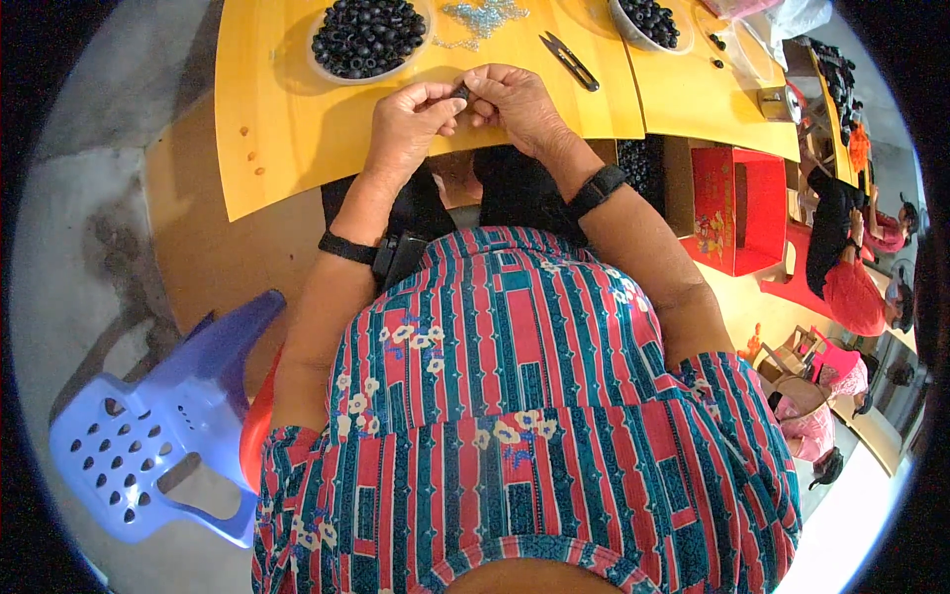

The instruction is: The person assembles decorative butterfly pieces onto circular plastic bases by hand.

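Closest to us is the wearer's red-and-teal patterned shirt [515,396] with its pale flowers. From its sleeves, bare forearms reach up toward the bench, and we see a black band [348,247] on the left wrist and another dark band [598,188] on the right.

Past the wrists, both hands meet over the near part of the yellow bench [297,148]. We find the left hand [408,124] nearly closed, its thumb and forefinger pinched together and the other fingers curled beneath. Our eyes then go to the right hand [520,107], also curled in, thumb against forefinger. Between the two sets of fingertips is a small dark piece [461,91], gripped from both sides; its shape is mostly covered, so we cannot make it out.

Just beyond the hands, toward the left, stands a clear round bowl [367,80] heaped with black ring-like pieces [368,38]. To its right we notice a loose cluster of clear beads [485,15], then black snips [571,61] lying aslant, blades apart. Farther right is a second bowl [637,42] of black pieces.

Off the bench, we see a blue plastic chair [148,436] at left, a red box [742,208] at right, and, farthest, seated people [859,292].
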### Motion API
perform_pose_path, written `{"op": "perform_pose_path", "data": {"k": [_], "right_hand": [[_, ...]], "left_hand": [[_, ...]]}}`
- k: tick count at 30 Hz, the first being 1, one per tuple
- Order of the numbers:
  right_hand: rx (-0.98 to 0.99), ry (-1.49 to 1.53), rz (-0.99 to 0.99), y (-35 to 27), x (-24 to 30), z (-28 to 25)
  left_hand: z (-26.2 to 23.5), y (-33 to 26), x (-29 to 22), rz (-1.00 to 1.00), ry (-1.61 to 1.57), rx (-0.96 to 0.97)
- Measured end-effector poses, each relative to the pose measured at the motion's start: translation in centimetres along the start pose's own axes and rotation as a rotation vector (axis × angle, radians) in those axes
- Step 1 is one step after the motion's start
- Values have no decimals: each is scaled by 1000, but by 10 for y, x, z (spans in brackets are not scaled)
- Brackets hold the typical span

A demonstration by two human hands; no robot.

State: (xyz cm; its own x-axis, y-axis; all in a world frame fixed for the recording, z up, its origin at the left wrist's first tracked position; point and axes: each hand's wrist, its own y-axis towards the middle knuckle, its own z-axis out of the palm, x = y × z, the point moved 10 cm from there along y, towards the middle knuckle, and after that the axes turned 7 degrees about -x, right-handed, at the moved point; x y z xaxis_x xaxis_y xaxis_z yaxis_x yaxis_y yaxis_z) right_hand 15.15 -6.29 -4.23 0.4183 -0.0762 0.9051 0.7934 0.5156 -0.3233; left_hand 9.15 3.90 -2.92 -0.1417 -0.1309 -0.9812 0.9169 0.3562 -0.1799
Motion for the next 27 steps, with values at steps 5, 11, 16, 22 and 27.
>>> {"op": "perform_pose_path", "data": {"k": [5, 11, 16, 22, 27], "right_hand": [[-24, -68, -13, -7, 5, 0], [-23, -74, -85, -11, 6, 1], [-25, -64, -165, -8, 10, -1], [-26, -131, -259, -10, 16, -1], [-28, -160, -326, -9, 16, -1]], "left_hand": [[-1, 0, -1, 14, -3, -3], [2, -1, -1, 1, 10, 55], [0, -1, 2, -38, 7, 33], [0, -1, 5, -50, 13, 59], [-1, -1, 5, -55, 20, 49]]}}
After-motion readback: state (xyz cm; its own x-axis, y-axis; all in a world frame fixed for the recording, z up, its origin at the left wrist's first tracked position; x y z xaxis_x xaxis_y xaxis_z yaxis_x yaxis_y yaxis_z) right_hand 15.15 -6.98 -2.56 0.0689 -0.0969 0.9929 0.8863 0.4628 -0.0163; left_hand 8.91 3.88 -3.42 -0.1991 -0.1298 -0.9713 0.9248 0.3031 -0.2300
